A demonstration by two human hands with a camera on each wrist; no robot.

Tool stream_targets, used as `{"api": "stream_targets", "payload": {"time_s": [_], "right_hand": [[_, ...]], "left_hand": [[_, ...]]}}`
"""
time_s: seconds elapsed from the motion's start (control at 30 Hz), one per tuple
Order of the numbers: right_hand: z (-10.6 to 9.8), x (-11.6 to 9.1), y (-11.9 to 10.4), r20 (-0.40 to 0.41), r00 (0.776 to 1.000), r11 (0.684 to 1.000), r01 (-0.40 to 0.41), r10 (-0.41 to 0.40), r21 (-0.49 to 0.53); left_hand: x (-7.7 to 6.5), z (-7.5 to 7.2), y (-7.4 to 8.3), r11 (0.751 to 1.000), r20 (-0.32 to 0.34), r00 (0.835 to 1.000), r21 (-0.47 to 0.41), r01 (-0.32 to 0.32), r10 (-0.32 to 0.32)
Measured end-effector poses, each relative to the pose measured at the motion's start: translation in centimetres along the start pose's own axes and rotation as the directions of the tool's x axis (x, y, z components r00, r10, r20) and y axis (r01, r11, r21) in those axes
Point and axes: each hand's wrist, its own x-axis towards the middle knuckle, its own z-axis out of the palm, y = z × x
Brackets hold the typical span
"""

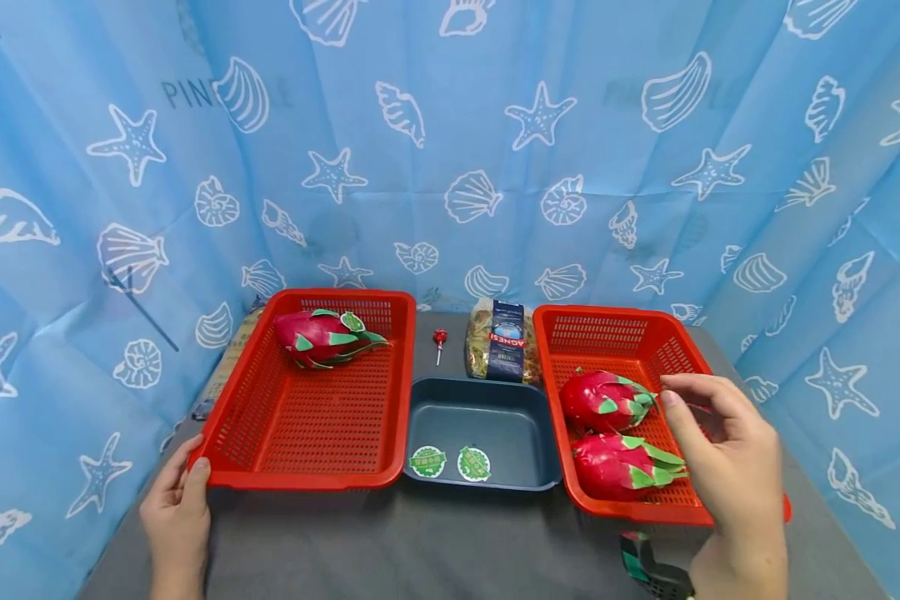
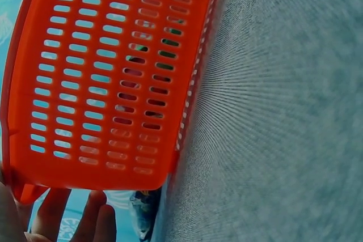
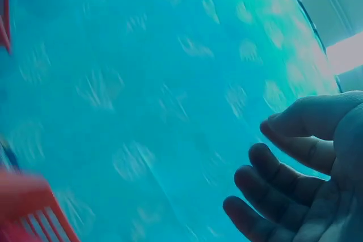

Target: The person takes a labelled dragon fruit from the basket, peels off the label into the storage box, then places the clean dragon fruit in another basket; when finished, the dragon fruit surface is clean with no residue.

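Three magenta dragon fruits with green scales here, and you've got two red plastic mesh baskets around them. Your left hand (image 1: 178, 498) is on the left basket (image 1: 328, 421), at its near-left corner in the lower left of the head view, fingers and thumb pinching the rim. One dragon fruit (image 1: 322, 337) lies on its side at the far end of that basket, wearing a round green-and-white sticker (image 1: 352, 322).

Your right hand (image 1: 735, 450) hangs over the right basket (image 1: 607, 312), right of the frame, its fingers loosely bent and empty, with a narrow gap between thumb and index. The tips are just beside the leafy end of the upper dragon fruit (image 1: 600, 402); the lower dragon fruit (image 1: 618, 468) sits right below it in the same basket.

Between your baskets, mid-frame, there's a dark blue-grey rectangular tray (image 1: 480, 417) with two round green-and-white stickers (image 1: 474, 464) at its near side. Behind it you've got a clear bag of pasta with a navy label (image 1: 507, 342) and a small red lollipop (image 1: 439, 337), all on the grey cloth-covered table (image 1: 330, 546).
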Motion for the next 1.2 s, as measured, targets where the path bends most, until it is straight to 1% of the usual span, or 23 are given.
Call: {"api": "stream_targets", "payload": {"time_s": [0.07, 0.13, 0.27, 0.3, 0.4, 0.5, 0.53, 0.67, 0.8, 0.87, 0.93, 1.0, 1.13, 1.2], "right_hand": [[1.8, 0.1, -0.6, 0.068, 0.997, 1.0, 0.03, -0.031, 0.009], [3.6, 0.2, -1.1, 0.138, 0.989, 0.998, 0.055, -0.057, 0.014], [7.3, 0.6, -1.9, 0.259, 0.96, 0.994, 0.102, -0.108, 0.039], [8.1, 0.7, -2.1, 0.284, 0.951, 0.992, 0.112, -0.123, 0.056], [10.5, 1.2, -2.9, 0.339, 0.927, 0.985, 0.129, -0.16, 0.112], [12.8, 2.2, -3.8, 0.379, 0.904, 0.975, 0.142, -0.197, 0.169], [13.6, 2.5, -4.1, 0.391, 0.897, 0.972, 0.144, -0.207, 0.186], [17.4, 4.2, -5.3, 0.451, 0.86, 0.962, 0.146, -0.238, 0.231], [21.6, 5.9, -6.1, 0.518, 0.82, 0.96, 0.127, -0.243, 0.25], [23.7, 6.6, -6.5, 0.55, 0.801, 0.964, 0.116, -0.234, 0.241], [25.7, 7.3, -6.8, 0.591, 0.779, 0.972, 0.095, -0.208, 0.217], [27.8, 7.9, -7.1, 0.632, 0.753, 0.98, 0.088, -0.184, 0.181], [31.7, 8.8, -7.9, 0.718, 0.681, 0.99, 0.088, -0.143, 0.114], [33.6, 9.1, -8.1, 0.756, 0.643, 0.992, 0.095, -0.124, 0.081]], "left_hand": [[0.0, 0.1, -0.1, 1.0, -0.004, 1.0, 0.023, -0.008, 0.008], [0.0, 0.1, -0.2, 0.999, -0.006, 1.0, 0.047, -0.014, 0.015], [0.1, 0.3, -0.1, 0.998, 0.002, 1.0, 0.067, -0.009, 0.009], [0.1, 0.3, 0.0, 0.998, 0.007, 1.0, 0.056, 0.001, -0.002], [0.2, 0.5, 0.1, 0.999, 0.041, 0.998, -0.027, 0.041, -0.039], [0.3, 0.8, 0.2, 0.987, 0.088, 0.993, -0.136, 0.084, -0.072], [0.4, 0.9, 0.2, 0.983, 0.105, 0.992, -0.158, 0.092, -0.076], [0.5, 1.0, 0.2, 0.978, 0.142, 0.987, -0.179, 0.106, -0.081], [0.3, 0.6, 0.0, 0.977, 0.144, 0.983, -0.167, 0.135, -0.111], [0.2, 0.4, -0.1, 0.977, 0.14, 0.982, -0.154, 0.146, -0.125], [0.3, 0.3, -0.2, 0.979, 0.133, 0.983, -0.14, 0.147, -0.129], [0.3, 0.2, -0.2, 0.982, 0.123, 0.986, -0.135, 0.132, -0.115], [0.3, 0.2, 0.0, 0.983, 0.109, 0.991, -0.156, 0.097, -0.08], [0.3, 0.3, 0.2, 0.981, 0.106, 0.992, -0.169, 0.091, -0.074]]}}
